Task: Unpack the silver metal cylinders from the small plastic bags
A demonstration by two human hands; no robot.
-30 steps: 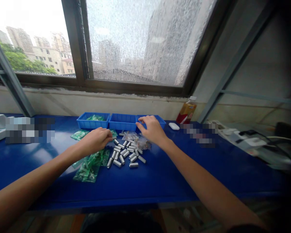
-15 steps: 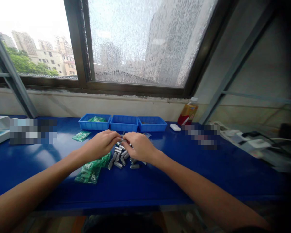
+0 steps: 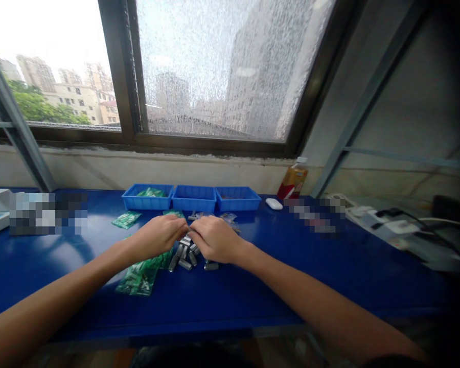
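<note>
My left hand point(image 3: 163, 232) and my right hand point(image 3: 216, 237) meet at their fingertips above a loose pile of short silver metal cylinders point(image 3: 184, 264). Both hands are closed in a pinch. Whatever sits between the fingertips is small and mostly hidden by the fingers. Part of the pile lies out of sight under my right hand. Beside my left wrist, clear packets with green contents point(image 3: 138, 278) lie on the blue table point(image 3: 230, 301).
Three blue bins stand in a row at the back: the left bin point(image 3: 147, 203) holds green packets, then the middle bin point(image 3: 193, 204) and right bin point(image 3: 237, 203). A green packet point(image 3: 126, 220), clear packets point(image 3: 230, 221), a white mouse-like object point(image 3: 274, 204), a bottle point(image 3: 293, 180) and power strips point(image 3: 387, 227) lie around.
The view has shifted slightly, so the table sits lower and a little left. My fingertips have drawn closer together, and the silvery piece that showed between them is now mostly covered.
</note>
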